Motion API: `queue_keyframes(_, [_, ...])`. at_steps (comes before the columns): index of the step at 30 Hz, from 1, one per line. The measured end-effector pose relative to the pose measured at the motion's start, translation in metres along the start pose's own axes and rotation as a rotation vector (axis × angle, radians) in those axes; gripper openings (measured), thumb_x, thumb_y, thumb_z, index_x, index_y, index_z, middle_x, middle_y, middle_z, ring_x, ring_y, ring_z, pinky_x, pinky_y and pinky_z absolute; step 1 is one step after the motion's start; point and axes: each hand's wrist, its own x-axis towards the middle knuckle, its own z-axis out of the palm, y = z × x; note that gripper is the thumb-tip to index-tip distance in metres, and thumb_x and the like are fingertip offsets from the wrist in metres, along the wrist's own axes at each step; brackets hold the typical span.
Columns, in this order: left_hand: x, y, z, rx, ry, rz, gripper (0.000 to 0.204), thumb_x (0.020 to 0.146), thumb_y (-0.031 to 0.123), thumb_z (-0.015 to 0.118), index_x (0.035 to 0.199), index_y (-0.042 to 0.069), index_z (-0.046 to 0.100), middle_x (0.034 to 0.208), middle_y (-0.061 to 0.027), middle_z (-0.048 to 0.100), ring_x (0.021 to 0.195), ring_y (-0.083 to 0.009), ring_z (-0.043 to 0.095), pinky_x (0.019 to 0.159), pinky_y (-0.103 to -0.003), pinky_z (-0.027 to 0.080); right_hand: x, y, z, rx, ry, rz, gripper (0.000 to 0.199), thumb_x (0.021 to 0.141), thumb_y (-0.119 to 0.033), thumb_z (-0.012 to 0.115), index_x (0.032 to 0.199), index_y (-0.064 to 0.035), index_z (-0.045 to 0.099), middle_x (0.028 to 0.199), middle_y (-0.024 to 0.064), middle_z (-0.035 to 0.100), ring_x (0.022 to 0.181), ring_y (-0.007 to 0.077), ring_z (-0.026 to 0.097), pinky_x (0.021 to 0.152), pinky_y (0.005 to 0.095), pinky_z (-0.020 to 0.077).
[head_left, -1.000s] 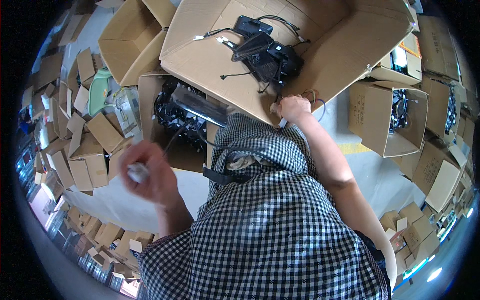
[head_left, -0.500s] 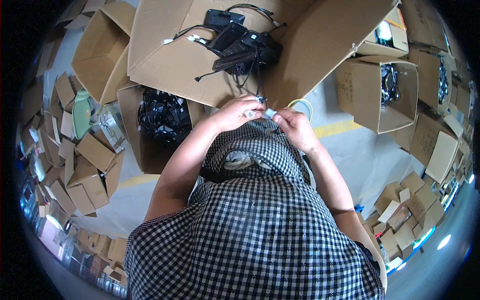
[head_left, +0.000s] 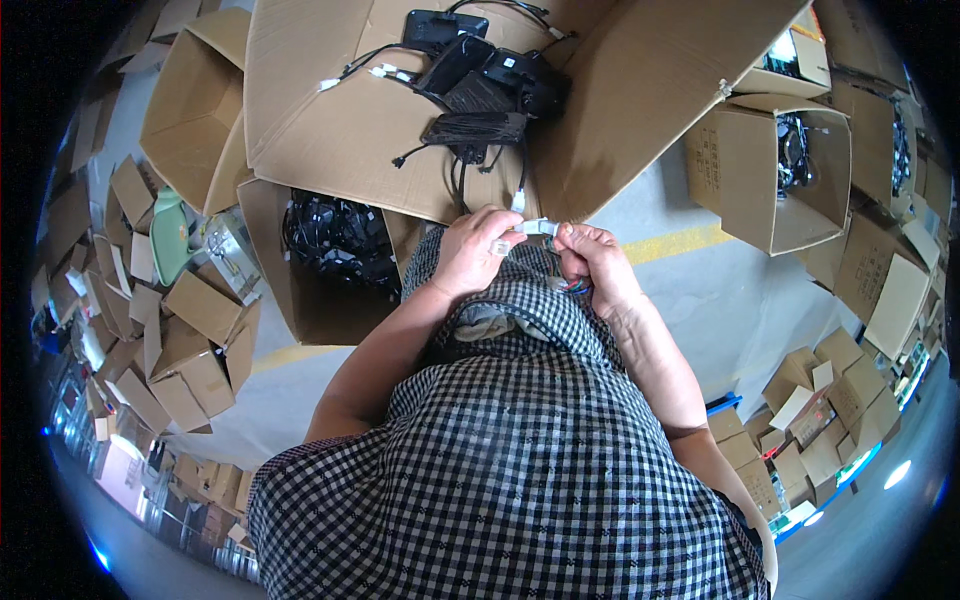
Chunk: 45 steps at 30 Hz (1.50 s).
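Note:
My left hand [head_left: 478,252] and my right hand [head_left: 594,262] meet in front of my checked shirt. Between their fingertips they pinch a small white connector [head_left: 538,227] on a thin wire, with coloured wire ends showing under my right fingers. A black cable runs up from it to a pile of black flat devices with cables [head_left: 480,80] lying on a large cardboard flap [head_left: 350,130] just beyond my hands.
An open carton [head_left: 330,250] full of black cables sits left of my hands. Another open carton [head_left: 790,170] with dark parts stands at right. Several small cardboard boxes [head_left: 170,310] are heaped at left and at lower right. A yellow line crosses the grey floor [head_left: 690,242].
My left hand has come from out at the left, where it held a small pale piece, in to meet my right hand. Both now grip the white connector.

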Motion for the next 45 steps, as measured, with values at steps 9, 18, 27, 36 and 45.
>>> queue_keyframes(9, [-0.005, -0.002, -0.011, 0.196, -0.039, 0.203, 0.02, 0.075, 0.017, 0.068, 0.093, 0.012, 0.061, 0.079, -0.0032, 0.06, 0.07, -0.0224, 0.061, 0.06, -0.035, 0.048, 0.008, 0.005, -0.01, 0.194, -0.173, 0.252, 0.021, 0.087, -0.02, 0.06, 0.077, -0.0017, 0.058, 0.05, -0.0053, 0.039, 0.041, 0.0033, 0.029, 0.038, 0.0202, 0.0206])
queue_keyframes(18, [-0.014, 0.007, -0.037, 0.176, -0.014, -0.138, 0.038, 0.072, 0.017, 0.075, 0.103, 0.008, 0.056, 0.086, -0.0091, 0.061, 0.072, -0.0239, 0.062, 0.063, -0.033, 0.051, -0.016, -0.046, 0.023, -1.877, 0.513, -0.489, 0.01, 0.078, -0.014, 0.056, 0.082, -0.0103, 0.064, 0.097, 0.0081, 0.059, 0.08, 0.0249, 0.059, 0.06, 0.0344, 0.0545])
queue_keyframes(27, [-0.001, 0.04, -0.08, -0.089, 0.446, -0.197, 0.009, 0.085, 0.007, 0.062, 0.092, 0.0, 0.061, 0.08, -0.0067, 0.062, 0.072, -0.0132, 0.057, 0.066, -0.024, 0.045, 0.141, 0.002, -0.016, -1.836, -0.396, -0.295, 0.03, 0.092, -0.027, 0.046, 0.1, -0.0053, 0.065, 0.11, 0.0149, 0.059, 0.104, 0.0327, 0.057, 0.09, 0.0391, 0.0453])
queue_keyframes(36, [-0.023, 0.037, -0.104, -0.126, 0.709, -0.245, 0.025, 0.093, 0.024, 0.054, 0.093, 0.0, 0.06, 0.075, -0.0018, 0.054, 0.062, -0.0075, 0.045, 0.057, -0.022, 0.034, 0.085, -0.082, 0.011, -0.589, -0.159, -0.747, 0.024, 0.093, -0.013, 0.05, 0.109, 0.0025, 0.059, 0.112, 0.0105, 0.058, 0.099, 0.0222, 0.056, 0.092, 0.0329, 0.0415])
queue_keyframes(45, [0.016, 0.072, -0.08, -0.184, 0.29, 0.191, 0.032, 0.089, 0.015, 0.056, 0.118, 0.0, 0.056, 0.119, -0.0157, 0.058, 0.11, -0.0275, 0.054, 0.096, -0.037, 0.04, -0.022, -0.077, 0.074, -0.718, -0.609, -0.884, 0.025, 0.089, -0.025, 0.056, 0.086, -0.0006, 0.061, 0.111, 0.0126, 0.059, 0.095, 0.0233, 0.059, 0.078, 0.0319, 0.0473])
